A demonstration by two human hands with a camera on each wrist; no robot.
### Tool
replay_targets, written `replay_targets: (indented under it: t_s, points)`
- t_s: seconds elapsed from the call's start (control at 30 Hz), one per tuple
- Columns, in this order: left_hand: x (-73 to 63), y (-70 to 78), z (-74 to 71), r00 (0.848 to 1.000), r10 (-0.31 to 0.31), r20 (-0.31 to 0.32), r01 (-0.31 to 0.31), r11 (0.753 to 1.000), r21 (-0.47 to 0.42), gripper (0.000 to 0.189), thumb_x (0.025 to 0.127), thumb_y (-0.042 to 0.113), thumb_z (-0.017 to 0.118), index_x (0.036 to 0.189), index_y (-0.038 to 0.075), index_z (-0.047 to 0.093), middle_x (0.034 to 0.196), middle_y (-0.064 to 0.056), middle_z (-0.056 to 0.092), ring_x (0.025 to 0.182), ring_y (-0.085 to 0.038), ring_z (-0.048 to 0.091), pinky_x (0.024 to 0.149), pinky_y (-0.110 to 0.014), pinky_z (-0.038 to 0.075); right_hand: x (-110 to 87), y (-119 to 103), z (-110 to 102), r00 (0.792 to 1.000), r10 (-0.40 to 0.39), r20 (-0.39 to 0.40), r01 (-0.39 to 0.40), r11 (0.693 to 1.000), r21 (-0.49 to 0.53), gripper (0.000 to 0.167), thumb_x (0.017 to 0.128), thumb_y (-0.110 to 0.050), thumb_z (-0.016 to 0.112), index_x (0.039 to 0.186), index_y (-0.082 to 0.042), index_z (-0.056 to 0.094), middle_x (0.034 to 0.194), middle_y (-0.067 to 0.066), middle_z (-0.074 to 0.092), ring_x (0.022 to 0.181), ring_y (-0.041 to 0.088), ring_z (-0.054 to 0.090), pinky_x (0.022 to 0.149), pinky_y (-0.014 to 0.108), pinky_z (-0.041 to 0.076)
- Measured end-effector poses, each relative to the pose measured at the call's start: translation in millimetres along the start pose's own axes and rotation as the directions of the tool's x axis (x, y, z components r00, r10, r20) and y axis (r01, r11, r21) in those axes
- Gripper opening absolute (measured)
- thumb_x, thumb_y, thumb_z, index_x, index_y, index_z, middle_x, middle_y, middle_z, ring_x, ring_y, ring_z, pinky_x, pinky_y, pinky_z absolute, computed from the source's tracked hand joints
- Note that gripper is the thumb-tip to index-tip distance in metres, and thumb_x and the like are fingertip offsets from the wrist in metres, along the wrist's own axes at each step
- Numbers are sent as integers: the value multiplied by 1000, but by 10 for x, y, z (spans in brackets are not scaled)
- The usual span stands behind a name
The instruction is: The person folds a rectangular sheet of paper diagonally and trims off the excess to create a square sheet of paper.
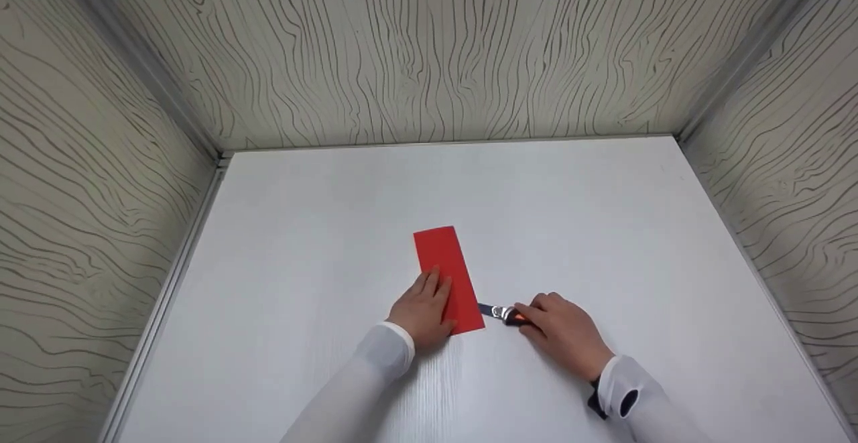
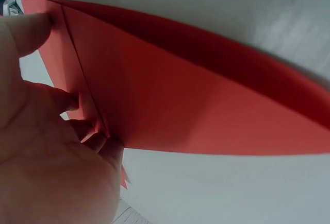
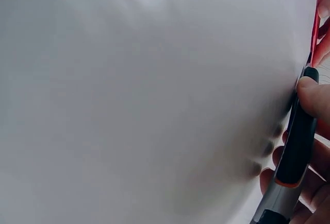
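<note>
A folded sheet of red paper (image 1: 441, 248) lies on the white table, slightly tilted, its long side running away from me. My left hand (image 1: 421, 310) presses on its lower left part with fingers stretched out. In the left wrist view, the layers of the paper (image 2: 170, 95) gape along one edge, and the fingertips and thumb rest near a crease. My right hand (image 1: 568, 333) grips a utility knife (image 1: 499, 312) with a dark handle and orange trim. Its blade points left and meets the paper's right edge. In the right wrist view the thumb lies along the knife handle (image 3: 299, 141).
The white table (image 1: 301, 228) stretches out around the paper. Wood-patterned panels (image 1: 429, 54) enclose its back and both sides, with grey metal strips (image 1: 167, 282) along the left edge and in the corners.
</note>
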State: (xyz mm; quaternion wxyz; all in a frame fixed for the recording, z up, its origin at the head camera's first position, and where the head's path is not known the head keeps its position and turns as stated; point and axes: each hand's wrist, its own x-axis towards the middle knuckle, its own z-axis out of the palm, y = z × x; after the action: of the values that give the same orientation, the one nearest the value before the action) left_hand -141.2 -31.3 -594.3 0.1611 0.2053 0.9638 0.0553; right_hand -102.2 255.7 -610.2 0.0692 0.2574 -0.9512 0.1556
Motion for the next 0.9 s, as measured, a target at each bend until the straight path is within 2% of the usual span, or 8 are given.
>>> replay_targets:
  t_s: [0.13, 0.47, 0.67, 0.9]
  points:
    - [7, -12, -7, 1000, -12, 3, 12, 999, -30, 93, 88, 47, 76, 163, 18, 29, 169, -12, 20, 154, -33, 20, 109, -41, 45, 13, -23, 10, 1000, 11, 0, -11, 1000, 4, 38, 86, -21, 84, 122, -15, 76, 98, -5, 66, 85, 12, 56, 73, 31, 54]
    - [7, -15, -26, 1000, 0, 16, 0, 1000, -12, 94, 89, 49, 75, 163, 16, 28, 169, -12, 21, 154, -32, 21, 113, -39, 41, 74, -90, 21, 1000, 5, 20, -5, 1000, 5, 39, 86, -20, 84, 124, -15, 76, 97, -4, 64, 84, 12, 54, 72, 30, 53]
    - [3, -14, -33, 1000, 13, 11, -13, 1000, 26, 91, 90, 49, 73, 162, 14, 31, 167, -13, 25, 153, -32, 23, 112, -38, 41, 81, -79, 35, 1000, -20, 3, 20, 1000, 4, 38, 85, -17, 85, 122, -13, 76, 92, -4, 61, 81, 12, 53, 69, 30, 51]
    - [21, -9, -26, 1000, 19, 20, -21, 996, 90, 95, 90, 50, 72, 162, 8, 26, 167, -13, 26, 153, -32, 24, 112, -38, 41, 91, -27, 38, 1000, 21, -16, -21, 1000, -1, 39, 84, -17, 86, 121, -13, 77, 90, -3, 61, 79, 12, 51, 67, 29, 50]
